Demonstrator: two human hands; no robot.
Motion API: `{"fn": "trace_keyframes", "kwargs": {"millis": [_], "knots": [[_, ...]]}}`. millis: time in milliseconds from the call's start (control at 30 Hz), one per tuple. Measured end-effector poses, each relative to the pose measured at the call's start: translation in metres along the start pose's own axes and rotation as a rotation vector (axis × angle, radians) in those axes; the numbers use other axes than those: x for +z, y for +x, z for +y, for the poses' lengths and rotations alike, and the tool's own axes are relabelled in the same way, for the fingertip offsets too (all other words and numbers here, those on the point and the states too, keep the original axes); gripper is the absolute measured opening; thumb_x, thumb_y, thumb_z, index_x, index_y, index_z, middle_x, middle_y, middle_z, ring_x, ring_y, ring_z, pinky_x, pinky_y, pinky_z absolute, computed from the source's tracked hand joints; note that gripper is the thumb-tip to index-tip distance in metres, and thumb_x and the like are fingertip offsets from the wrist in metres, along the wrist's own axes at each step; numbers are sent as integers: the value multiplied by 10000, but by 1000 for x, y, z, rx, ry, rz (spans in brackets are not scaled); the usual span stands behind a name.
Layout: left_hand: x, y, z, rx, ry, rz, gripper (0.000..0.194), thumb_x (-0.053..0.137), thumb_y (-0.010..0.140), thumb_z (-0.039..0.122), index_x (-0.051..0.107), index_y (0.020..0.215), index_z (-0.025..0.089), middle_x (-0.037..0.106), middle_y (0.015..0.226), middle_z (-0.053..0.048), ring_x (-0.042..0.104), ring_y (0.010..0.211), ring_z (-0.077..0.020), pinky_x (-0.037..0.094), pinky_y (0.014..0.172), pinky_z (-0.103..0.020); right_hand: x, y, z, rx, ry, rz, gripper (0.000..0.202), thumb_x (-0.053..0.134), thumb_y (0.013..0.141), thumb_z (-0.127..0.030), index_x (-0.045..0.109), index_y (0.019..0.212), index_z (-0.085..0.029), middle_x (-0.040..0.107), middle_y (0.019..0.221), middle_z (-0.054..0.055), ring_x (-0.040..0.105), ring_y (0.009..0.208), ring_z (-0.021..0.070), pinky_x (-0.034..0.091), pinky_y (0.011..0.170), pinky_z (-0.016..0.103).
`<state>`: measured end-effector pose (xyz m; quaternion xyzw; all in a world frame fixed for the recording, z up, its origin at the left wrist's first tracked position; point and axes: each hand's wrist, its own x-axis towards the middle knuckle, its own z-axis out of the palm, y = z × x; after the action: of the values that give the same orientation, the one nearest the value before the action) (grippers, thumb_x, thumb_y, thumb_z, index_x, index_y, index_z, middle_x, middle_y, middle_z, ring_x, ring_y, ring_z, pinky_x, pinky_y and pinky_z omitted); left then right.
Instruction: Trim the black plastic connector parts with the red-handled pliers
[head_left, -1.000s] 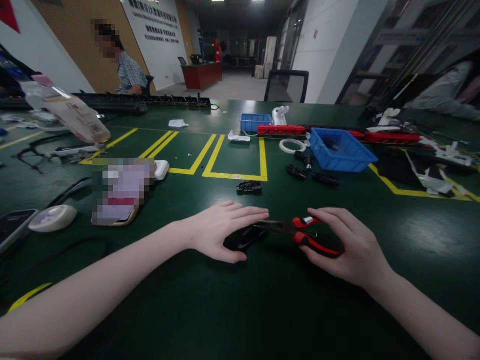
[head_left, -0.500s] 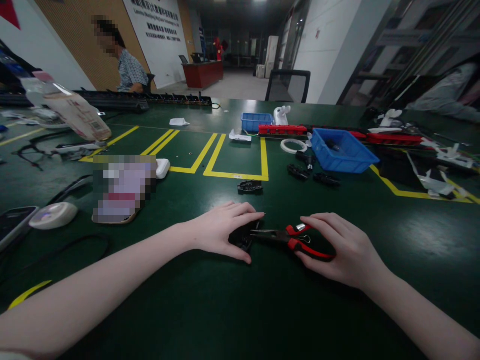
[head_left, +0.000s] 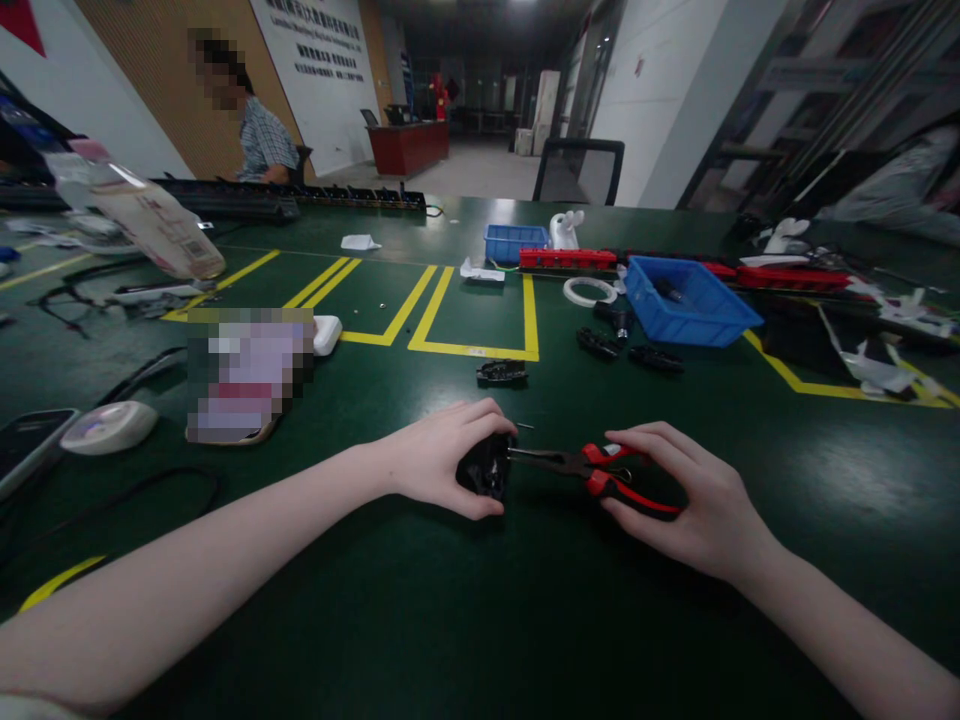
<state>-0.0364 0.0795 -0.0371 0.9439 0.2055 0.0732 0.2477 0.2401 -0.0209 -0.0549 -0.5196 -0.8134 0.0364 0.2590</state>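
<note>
My left hand (head_left: 450,455) grips a small black plastic part (head_left: 487,468) between thumb and fingers, low over the green table (head_left: 390,630). In my right hand (head_left: 694,500) are needle-nose pliers (head_left: 600,470) with red and black handles, their long jaws aimed left at the part. The jaw tips reach the part's right edge, where a thin metal piece seems to be; whether the jaws pinch it I cannot tell. Just beyond the jaws lies a thin metal pin (head_left: 526,427). Another black part (head_left: 502,373) sits farther off, past my left fingers.
Blue bins (head_left: 690,305) stand at the right rear, with black parts (head_left: 655,358) in front and a white ring (head_left: 590,291) beside them. At left are a phone (head_left: 251,385), a white mouse (head_left: 109,428) and a tilted bottle (head_left: 150,215). A person (head_left: 262,140) sits far left.
The pliers and my right hand have shifted slightly right. My left hand has turned the black part, so more of it shows. The thin pin beyond the jaws is now visible.
</note>
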Motion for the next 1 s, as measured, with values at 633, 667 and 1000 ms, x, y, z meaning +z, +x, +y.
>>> {"fn": "trace_keyframes", "kwargs": {"millis": [633,667,1000], "knots": [[2,0,-3,19,16,17,663,688,701,514,468,1206,144,520,1149,-96,520,961,-238,458,795,-336,7,-1,-6,20,102,-37,445,635,756,-343,519,1173,-241,588,1078,83,594,967,239,539,785,390],[3,0,-3,22,18,21,666,689,699,516,468,1205,144,521,1146,-96,522,961,-241,458,795,-338,7,0,-6,11,90,-49,440,633,759,-339,518,1172,-238,589,1076,82,596,965,234,539,785,382],[3,0,-4,3,-1,32,659,685,707,503,456,1211,146,516,1159,-102,530,994,-251,465,813,-358,8,2,-3,-41,77,-123,396,621,780,-331,497,1137,-213,588,1043,85,609,914,208,545,747,340]]}}
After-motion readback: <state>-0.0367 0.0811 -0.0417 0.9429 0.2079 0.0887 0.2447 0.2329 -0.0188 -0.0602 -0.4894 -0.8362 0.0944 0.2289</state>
